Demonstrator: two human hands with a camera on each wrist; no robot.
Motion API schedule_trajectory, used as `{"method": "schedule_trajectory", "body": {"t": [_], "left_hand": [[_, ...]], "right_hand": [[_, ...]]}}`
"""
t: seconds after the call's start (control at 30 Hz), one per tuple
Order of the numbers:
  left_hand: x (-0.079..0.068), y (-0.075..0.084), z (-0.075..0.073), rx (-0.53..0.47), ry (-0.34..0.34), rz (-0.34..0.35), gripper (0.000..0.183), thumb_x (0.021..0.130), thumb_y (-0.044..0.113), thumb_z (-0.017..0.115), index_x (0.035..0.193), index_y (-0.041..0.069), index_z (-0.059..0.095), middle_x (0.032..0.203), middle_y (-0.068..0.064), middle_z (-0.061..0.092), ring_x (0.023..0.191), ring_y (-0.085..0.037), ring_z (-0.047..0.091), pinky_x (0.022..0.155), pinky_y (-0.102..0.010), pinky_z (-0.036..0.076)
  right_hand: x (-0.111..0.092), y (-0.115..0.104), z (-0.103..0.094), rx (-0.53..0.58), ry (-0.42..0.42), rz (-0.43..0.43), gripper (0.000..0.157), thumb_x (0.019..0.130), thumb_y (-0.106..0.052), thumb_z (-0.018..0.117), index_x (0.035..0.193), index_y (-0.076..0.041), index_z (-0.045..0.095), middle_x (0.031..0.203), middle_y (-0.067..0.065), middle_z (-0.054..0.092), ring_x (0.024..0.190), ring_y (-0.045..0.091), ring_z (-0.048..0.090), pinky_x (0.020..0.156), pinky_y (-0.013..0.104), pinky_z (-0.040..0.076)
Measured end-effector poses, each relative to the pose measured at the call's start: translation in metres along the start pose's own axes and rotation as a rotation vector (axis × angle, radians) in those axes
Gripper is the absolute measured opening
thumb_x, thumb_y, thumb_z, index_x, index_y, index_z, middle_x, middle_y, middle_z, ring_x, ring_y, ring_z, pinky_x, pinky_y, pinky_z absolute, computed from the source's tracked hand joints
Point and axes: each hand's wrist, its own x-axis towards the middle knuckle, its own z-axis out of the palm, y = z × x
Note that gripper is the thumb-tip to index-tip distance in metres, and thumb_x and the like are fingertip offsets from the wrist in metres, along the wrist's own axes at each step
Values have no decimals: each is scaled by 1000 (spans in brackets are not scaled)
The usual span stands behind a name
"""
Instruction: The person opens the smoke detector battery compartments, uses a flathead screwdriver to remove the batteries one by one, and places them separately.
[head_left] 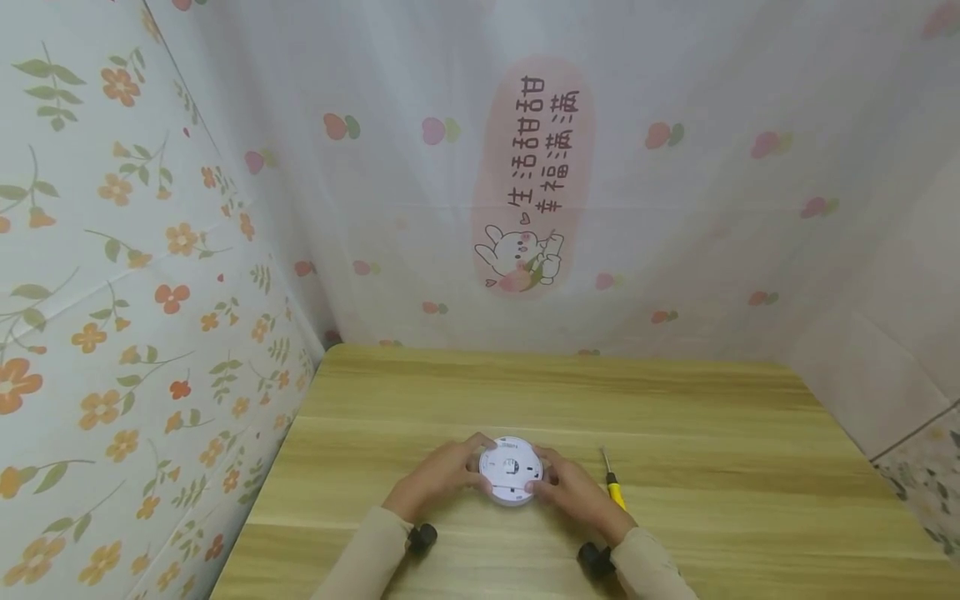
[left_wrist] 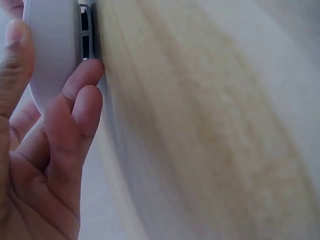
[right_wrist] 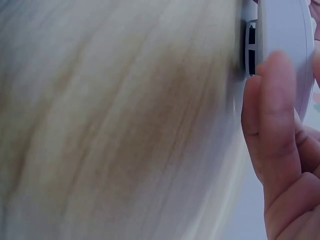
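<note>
Disc (head_left: 512, 492): between the hands, on or just above the counter (head_left: 360, 467); cannot tell which.
Left hand (head_left: 444, 473): grip clamped on the disc's left rim.
Right hand (head_left: 576, 493): grip clamped on its right rim.
Vents (left_wrist: 86, 32): near the counter; hard pressing could crack the thin ribs.
Screwdriver (head_left: 612, 478): beside the right hand; a sideways sweep might knock it.

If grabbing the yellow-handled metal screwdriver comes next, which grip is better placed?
Right, likely: the right-hand grip is nearer the screwdriver; the left-hand grip is across the round white plastic device. Both hold the device, so the right would probably let go first.
</note>
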Motion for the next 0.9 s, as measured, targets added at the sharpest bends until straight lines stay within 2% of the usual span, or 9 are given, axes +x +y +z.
{"method": "schedule_trajectory", "body": {"t": [0.13, 0.27, 0.4, 0.57, 0.73, 0.9], "left_hand": [[1, 0, -1, -33, -8, 23, 62, 77, 30, 77, 133, 18, 51, 84, 5, 64, 76, -6, 55, 76, -25, 46], [2, 0, -2, -26, -13, 49, 59, 78, 28, 78, 130, 15, 53, 82, 3, 65, 73, -6, 55, 73, -24, 46], [1, 0, -3, -45, -14, 46, 54, 79, 30, 76, 127, 17, 54, 93, -4, 73, 87, -11, 65, 85, -30, 50], [-3, -1, -2, -71, -25, 35, 52, 80, 32, 75, 125, 18, 55, 100, -5, 75, 96, -13, 68, 93, -35, 50], [-5, 0, -3, -105, -33, 16, 52, 81, 29, 75, 127, 17, 53, 103, -7, 74, 98, -15, 68, 94, -36, 50], [-1, 1, -2, -131, -38, -5, 54, 81, 28, 76, 129, 19, 51, 98, -2, 74, 92, -9, 65, 88, -31, 49]], "right_hand": [[0, -2, -1, -8, -5, -24, 65, 91, -24, 65, 141, 7, 38, 70, -2, 61, 58, 4, 50, 53, 21, 42], [0, -4, 0, -3, -17, -16, 65, 92, -23, 64, 141, 9, 37, 71, 0, 62, 60, 6, 53, 54, 21, 44], [0, -3, 0, -16, 1, -11, 59, 93, -20, 62, 139, 10, 39, 71, 0, 64, 61, 7, 56, 55, 21, 45], [-2, -3, 5, -6, 17, -13, 55, 93, -18, 62, 137, 10, 41, 71, -1, 64, 60, 6, 57, 55, 21, 46], [-2, -3, 3, 14, 4, 13, 55, 94, -21, 61, 138, 5, 41, 72, -1, 62, 61, 8, 56, 55, 22, 47], [-2, -2, 0, -17, 22, 38, 57, 92, -25, 65, 138, 2, 44, 75, 0, 62, 63, 9, 54, 56, 22, 46]]}}
